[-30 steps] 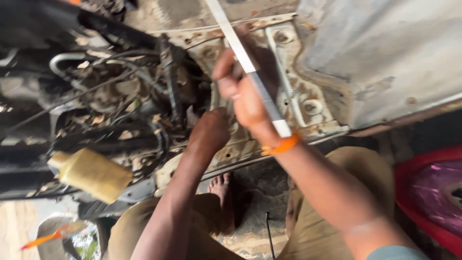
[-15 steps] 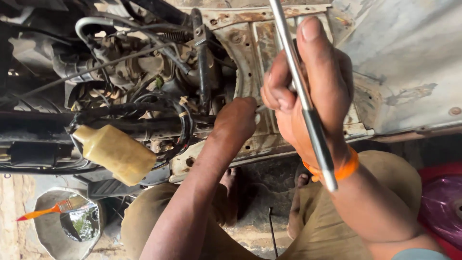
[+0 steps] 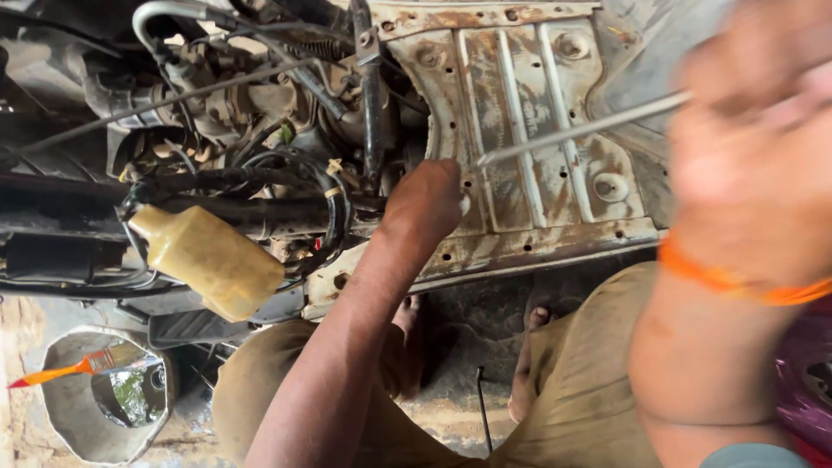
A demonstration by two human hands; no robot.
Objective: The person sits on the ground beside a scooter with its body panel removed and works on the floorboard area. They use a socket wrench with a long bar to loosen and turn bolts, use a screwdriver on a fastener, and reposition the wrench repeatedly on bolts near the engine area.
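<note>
Person's body: bare forearms and bare feet (image 3: 526, 368); khaki trousers (image 3: 589, 381); orange wristband (image 3: 737, 282) on right wrist at 3 o'clock; grey-blue sleeve edge (image 3: 750, 457) at 5 o'clock.

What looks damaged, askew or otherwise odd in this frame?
The ribbed metal floor panel is rusted and flaking, with grime along its lower edge. The yellowish plastic reservoir hangs tilted among loose black hoses. The right hand, holding a thin metal rod, is blurred. The left hand rests against the panel.
</note>
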